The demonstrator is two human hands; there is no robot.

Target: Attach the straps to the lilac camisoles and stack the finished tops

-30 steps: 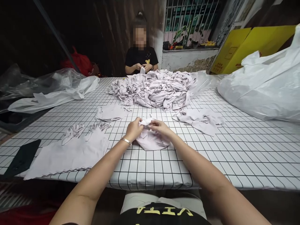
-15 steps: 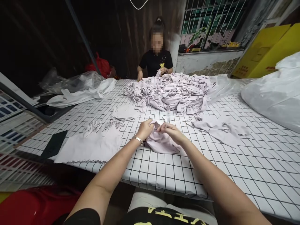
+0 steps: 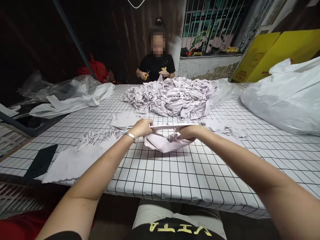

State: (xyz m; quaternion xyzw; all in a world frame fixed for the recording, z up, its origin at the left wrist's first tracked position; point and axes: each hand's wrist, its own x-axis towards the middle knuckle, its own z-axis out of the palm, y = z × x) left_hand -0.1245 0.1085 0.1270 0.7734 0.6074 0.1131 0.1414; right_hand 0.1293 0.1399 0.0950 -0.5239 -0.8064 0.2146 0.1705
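Observation:
Between my hands a pale pink cloth garment (image 3: 162, 145) is held just over the table, its upper edge pulled into a straight band and the rest sagging below. My left hand (image 3: 142, 128) is closed on the left end of that edge. On the other end my right hand (image 3: 189, 132) is closed, its fingertips partly hidden by the cloth. Left of my left forearm lies a flat stack of the same pale cloth (image 3: 67, 161), with crumpled edges at its back. A smaller flat piece (image 3: 123, 119) lies behind my left hand, and loose pieces (image 3: 225, 128) lie behind my right.
A large heap of pale garments (image 3: 170, 98) covers the far middle of the checked table (image 3: 155, 176). Behind it a co-worker (image 3: 157, 66) holds yellow-handled snips (image 3: 147, 75) and cloth. White plastic bags (image 3: 285, 96) bulge at right; more plastic (image 3: 72, 100) and a dark flat piece (image 3: 41, 161) lie left.
My hands have moved apart, drawing the garment's edge out straight and lifting it off the table. The co-worker's hand with the snips has come up. The view has shifted to the right.

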